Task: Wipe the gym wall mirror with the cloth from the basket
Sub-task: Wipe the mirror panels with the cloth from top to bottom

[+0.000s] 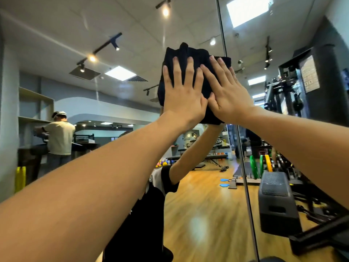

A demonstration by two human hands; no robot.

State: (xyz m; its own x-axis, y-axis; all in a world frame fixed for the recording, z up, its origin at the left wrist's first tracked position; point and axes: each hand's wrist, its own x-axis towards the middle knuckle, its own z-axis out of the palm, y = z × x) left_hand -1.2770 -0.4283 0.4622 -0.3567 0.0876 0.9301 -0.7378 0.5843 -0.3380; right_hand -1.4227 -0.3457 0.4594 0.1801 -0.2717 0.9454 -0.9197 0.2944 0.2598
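High in the middle of the frame, you have the black cloth [190, 59] spread against the wall mirror [117, 103], with both hands flat on top of it. Your left hand [184, 95] lies with straight, fanned fingers over the cloth's left and middle part; your right hand [226, 93] lies just beside it, thumbs touching, fingers also straight and angled toward the upper left. Neither hand curls round the fabric: you pin it by palm pressure alone, which probably suits a broad wipe, since flat hands spread the force across the folded pad and keep it from bunching. Using both arms at full reach looks like a way to press firmly on glass this high up. The cloth sits just left of the vertical seam [222, 44] between mirror panels, so this panel's upper part seems to be the patch in hand. Below, the reflection shows your raised arm, a wooden floor [207, 205] and a bench [198, 157].
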